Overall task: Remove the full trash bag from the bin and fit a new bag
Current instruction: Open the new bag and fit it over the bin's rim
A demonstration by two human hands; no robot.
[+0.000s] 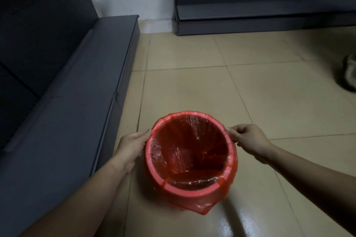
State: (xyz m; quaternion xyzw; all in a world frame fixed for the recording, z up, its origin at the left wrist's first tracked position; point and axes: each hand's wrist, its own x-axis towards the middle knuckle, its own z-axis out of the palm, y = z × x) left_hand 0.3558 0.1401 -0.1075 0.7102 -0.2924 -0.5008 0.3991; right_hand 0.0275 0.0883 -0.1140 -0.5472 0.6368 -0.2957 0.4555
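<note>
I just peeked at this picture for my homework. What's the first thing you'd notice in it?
The bright red bin jumps out first, standing low in the middle on the pale tiled floor. A thin red bag lines it, folded over the rim, and it looks empty inside. The left hand and right hand pinch the bag's edge at opposite sides of the rim, with a dark grey shelf base running along the left.

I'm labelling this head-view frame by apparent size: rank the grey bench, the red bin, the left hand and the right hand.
1. Long grey bench, by far the largest.
2. Round red plastic bin, lined with a red bag.
3. Left hand and right hand: they look alike, so no ranking.
</note>
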